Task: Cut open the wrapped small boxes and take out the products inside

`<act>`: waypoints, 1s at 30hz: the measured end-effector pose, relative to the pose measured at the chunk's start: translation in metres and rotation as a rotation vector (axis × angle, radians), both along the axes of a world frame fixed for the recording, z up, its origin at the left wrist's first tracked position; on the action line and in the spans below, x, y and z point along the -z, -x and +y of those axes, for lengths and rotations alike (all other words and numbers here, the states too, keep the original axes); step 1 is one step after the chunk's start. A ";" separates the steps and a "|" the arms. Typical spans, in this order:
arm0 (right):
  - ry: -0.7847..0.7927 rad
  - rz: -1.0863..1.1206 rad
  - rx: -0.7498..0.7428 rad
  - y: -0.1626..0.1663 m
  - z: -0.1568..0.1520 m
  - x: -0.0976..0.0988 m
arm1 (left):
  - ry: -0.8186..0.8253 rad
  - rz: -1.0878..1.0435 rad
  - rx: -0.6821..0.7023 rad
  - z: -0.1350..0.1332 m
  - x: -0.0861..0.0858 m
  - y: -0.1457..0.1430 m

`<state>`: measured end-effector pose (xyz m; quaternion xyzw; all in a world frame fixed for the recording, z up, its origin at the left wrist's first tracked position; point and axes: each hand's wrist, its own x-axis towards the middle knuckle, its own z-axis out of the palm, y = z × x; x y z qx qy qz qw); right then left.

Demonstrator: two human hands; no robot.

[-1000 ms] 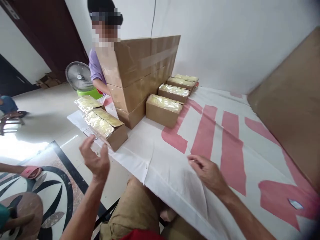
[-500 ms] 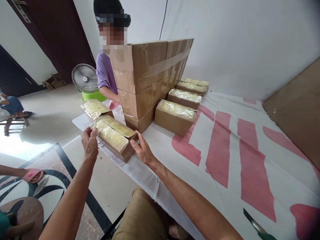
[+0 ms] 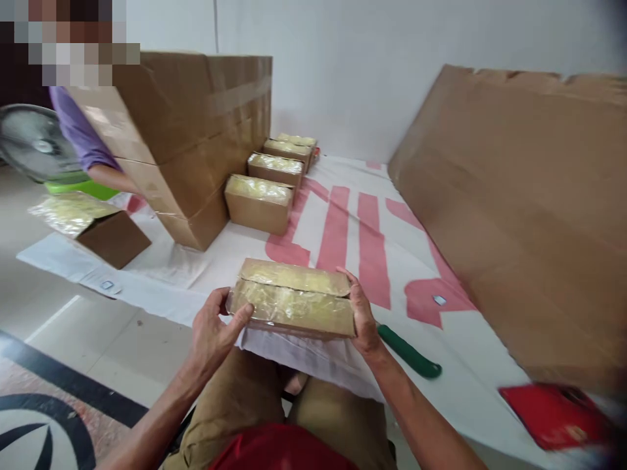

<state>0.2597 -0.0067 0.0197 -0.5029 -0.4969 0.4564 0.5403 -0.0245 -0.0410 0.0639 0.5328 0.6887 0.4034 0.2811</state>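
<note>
Between my two hands is a small cardboard box [image 3: 294, 300], its top covered with shiny clear tape over yellowish flaps. My left hand [image 3: 218, 326] grips the box's left end, thumb on the top near the front edge. At the opposite end, my right hand [image 3: 362, 313] is wrapped round the side, with fingers partly hidden behind it. The box is at the front edge of the cloth-covered table, above my lap; whether it touches the cloth I cannot tell. A green-handled knife [image 3: 410, 351] lies just right of my right hand, its blade mostly hidden.
Stacked large cartons [image 3: 186, 117] stand at the back left. Several similar small boxes [image 3: 259, 205] line their right side. Another taped box [image 3: 115, 235] sits at the left table edge. A big cardboard sheet [image 3: 519, 215] leans on the right, near a red object [image 3: 553, 414]. A co-worker's purple sleeve [image 3: 81, 130] shows behind the cartons.
Both hands have brought the small box from the table's left edge rightward to in front of my body. My view has turned right, bringing the knife handle and the red object into sight.
</note>
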 end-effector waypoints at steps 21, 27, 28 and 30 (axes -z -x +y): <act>-0.227 -0.983 0.329 -0.145 -0.089 0.040 | -0.201 -0.117 0.080 0.000 0.007 -0.080; -0.513 -0.807 0.337 -0.115 -0.083 -0.014 | -0.197 -0.169 0.057 -0.011 0.017 -0.083; -0.536 -0.785 0.328 -0.110 -0.082 -0.021 | -0.171 -0.219 0.054 -0.011 0.018 -0.083; -0.562 -0.764 0.300 -0.102 -0.081 -0.033 | -0.119 -0.311 0.044 -0.009 0.019 -0.085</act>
